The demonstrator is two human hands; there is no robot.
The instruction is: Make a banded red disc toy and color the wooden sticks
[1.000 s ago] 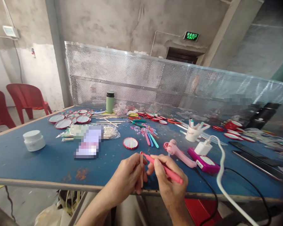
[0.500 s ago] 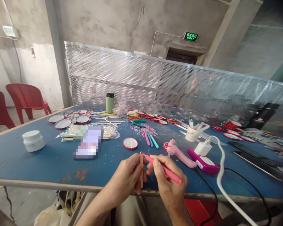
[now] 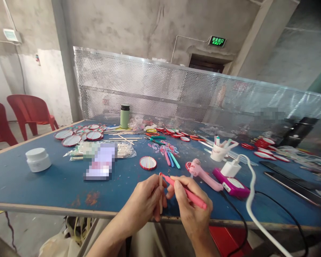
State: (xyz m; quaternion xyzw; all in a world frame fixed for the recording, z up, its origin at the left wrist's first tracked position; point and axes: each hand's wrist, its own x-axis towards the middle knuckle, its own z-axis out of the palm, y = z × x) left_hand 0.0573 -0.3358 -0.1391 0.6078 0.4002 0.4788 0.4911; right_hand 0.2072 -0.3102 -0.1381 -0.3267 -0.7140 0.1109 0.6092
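Note:
Over the table's front edge, my left hand (image 3: 147,196) grips a flat wooden stick (image 3: 161,194) that stands upright, its top end red. My right hand (image 3: 194,205) holds a pink marker (image 3: 188,193), whose tip touches or nearly touches the red end of the stick. Just beyond my hands lies a round red-rimmed disc (image 3: 148,163). Behind it are pink and blue-green markers (image 3: 172,159) beside a heap of small coloured pieces (image 3: 164,147). A pink glue gun (image 3: 204,176) rests right of my right hand.
On the blue table (image 3: 61,185) stand a white jar (image 3: 38,160), a phone (image 3: 101,162), bagged sticks (image 3: 125,150), a green bottle (image 3: 125,117) and a cup of pens (image 3: 218,152). A purple device (image 3: 231,183) with cables lies right. A perforated metal screen (image 3: 144,85) rises behind.

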